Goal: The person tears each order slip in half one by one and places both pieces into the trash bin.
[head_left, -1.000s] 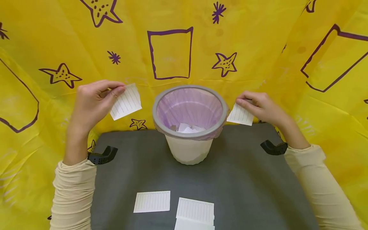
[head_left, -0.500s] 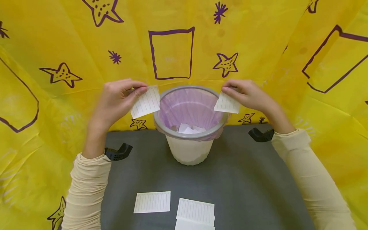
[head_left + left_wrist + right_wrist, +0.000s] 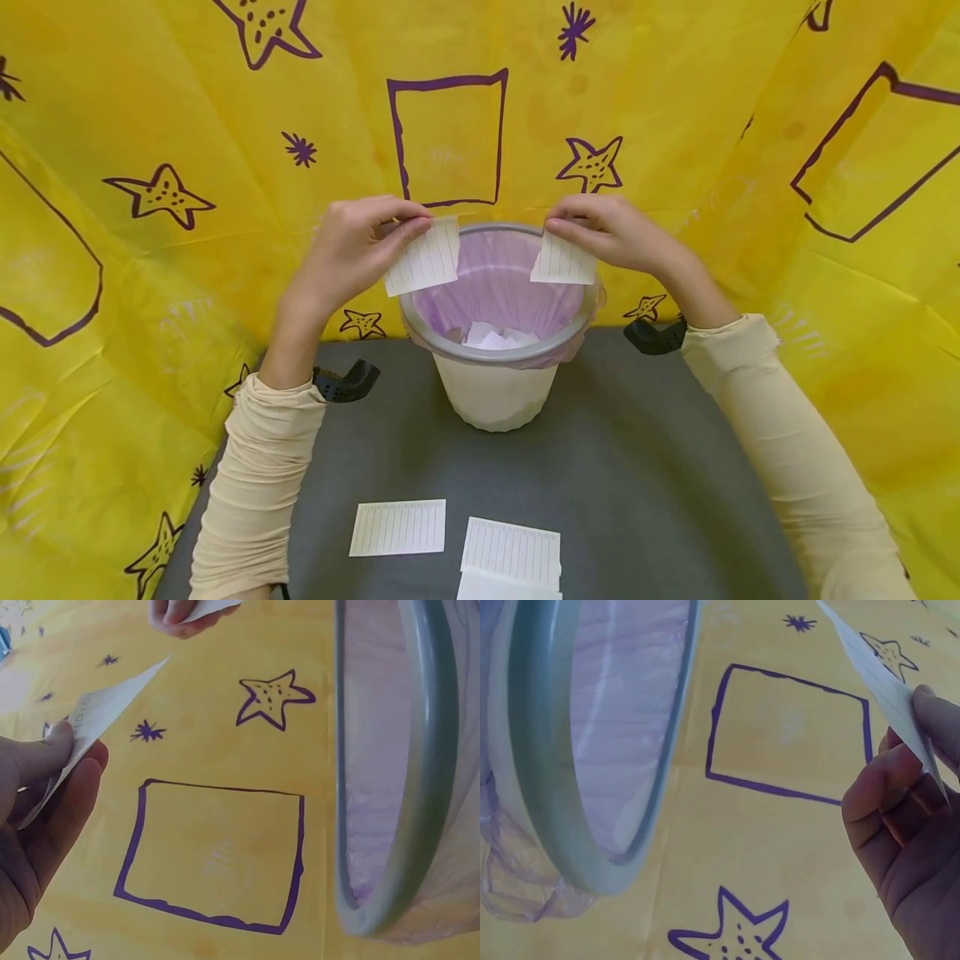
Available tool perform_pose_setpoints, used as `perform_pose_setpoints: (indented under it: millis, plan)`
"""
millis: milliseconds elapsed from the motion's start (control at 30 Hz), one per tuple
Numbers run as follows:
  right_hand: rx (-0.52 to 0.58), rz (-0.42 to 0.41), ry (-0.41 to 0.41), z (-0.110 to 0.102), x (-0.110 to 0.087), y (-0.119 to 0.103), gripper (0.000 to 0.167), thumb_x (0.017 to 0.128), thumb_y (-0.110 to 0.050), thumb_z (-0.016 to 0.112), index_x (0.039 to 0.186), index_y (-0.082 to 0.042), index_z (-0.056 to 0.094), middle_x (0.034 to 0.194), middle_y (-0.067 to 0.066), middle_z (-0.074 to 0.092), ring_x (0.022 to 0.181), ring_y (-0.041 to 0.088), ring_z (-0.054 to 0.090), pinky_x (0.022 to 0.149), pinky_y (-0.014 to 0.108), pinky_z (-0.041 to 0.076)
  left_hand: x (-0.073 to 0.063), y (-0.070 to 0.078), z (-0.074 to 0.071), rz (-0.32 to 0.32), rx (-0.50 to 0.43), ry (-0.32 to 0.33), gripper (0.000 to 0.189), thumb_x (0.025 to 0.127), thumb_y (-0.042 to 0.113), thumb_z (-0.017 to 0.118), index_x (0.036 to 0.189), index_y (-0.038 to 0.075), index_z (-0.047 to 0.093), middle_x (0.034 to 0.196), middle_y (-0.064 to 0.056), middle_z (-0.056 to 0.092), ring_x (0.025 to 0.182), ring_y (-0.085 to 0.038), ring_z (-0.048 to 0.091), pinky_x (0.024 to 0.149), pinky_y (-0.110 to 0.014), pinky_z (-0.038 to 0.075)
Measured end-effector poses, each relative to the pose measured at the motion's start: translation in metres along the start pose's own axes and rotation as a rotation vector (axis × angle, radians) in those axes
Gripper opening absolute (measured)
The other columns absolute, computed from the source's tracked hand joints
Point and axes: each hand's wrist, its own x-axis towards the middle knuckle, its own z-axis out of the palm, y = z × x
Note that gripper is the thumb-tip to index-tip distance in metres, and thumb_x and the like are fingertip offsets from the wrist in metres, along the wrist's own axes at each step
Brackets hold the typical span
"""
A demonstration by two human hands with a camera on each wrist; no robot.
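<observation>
Your left hand (image 3: 352, 250) pinches one white lined paper piece (image 3: 422, 256) by its top edge between thumb and fingers, and your right hand (image 3: 607, 232) pinches a second, smaller white lined paper piece (image 3: 563, 260) the same way, so both sheets hang down with their long axis near vertical. The grey-rimmed white bin with the purple liner (image 3: 495, 354) lies between your hands and just below them. Both pieces hang over its opening, each near the rim on its own side, and neither hand looks clearly nearer to the middle.

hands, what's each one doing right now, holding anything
Left hand: pinches a lined paper piece.
Right hand: pinches a smaller paper piece.
</observation>
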Motion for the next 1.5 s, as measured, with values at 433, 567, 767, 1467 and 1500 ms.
perform_pose_setpoints:
  millis: [433,567,767,1467,1500]
  plan:
    - [-0.021,0.004,-0.017,0.009,0.014,0.002,0.013,0.096,-0.010,0.060,0.102,-0.005,0.069,0.092,0.008,0.070,0.077,0.014,0.054,0.071,0.019,0.045,0.013,-0.003,0.021,-0.034,-0.049,-0.045,0.015,0.089,0.014,0.069,0.099,0.004,0.076,0.094,-0.009,0.075,0.081,-0.016,0.069,0.075,-0.018,0.055]
    - [-0.017,0.012,-0.035,0.012,0.016,0.001,0.013,0.096,-0.011,0.060,0.103,-0.005,0.069,0.093,0.007,0.070,0.078,0.014,0.055,0.072,0.021,0.046,0.014,-0.004,0.028,-0.028,-0.058,-0.067,0.015,0.090,0.014,0.069,0.099,0.004,0.075,0.094,-0.009,0.075,0.082,-0.016,0.069,0.075,-0.021,0.056]
    - [-0.004,-0.008,-0.072,0.020,0.019,0.002,0.013,0.096,-0.013,0.060,0.102,-0.006,0.069,0.090,0.005,0.068,0.078,0.013,0.054,0.071,0.022,0.044,0.014,-0.007,0.037,-0.017,-0.061,-0.102,0.016,0.090,0.014,0.069,0.100,0.004,0.075,0.095,-0.009,0.075,0.084,-0.017,0.069,0.076,-0.028,0.058]
    - [-0.005,0.051,-0.221,0.030,0.016,0.005,0.018,0.098,-0.017,0.057,0.110,-0.007,0.067,0.086,0.008,0.066,0.074,0.019,0.062,0.070,0.030,0.053,0.011,-0.007,0.050,-0.042,-0.061,-0.215,0.018,0.093,0.015,0.065,0.103,0.004,0.074,0.093,-0.009,0.075,0.078,-0.017,0.066,0.074,-0.031,0.056]
    - [-0.005,0.050,-0.221,0.030,0.015,0.004,0.018,0.098,-0.017,0.057,0.110,-0.007,0.067,0.085,0.008,0.066,0.074,0.019,0.062,0.070,0.030,0.053,0.011,-0.006,0.050,-0.039,-0.060,-0.214,0.018,0.093,0.015,0.065,0.103,0.004,0.074,0.093,-0.009,0.075,0.078,-0.016,0.066,0.073,-0.031,0.056]
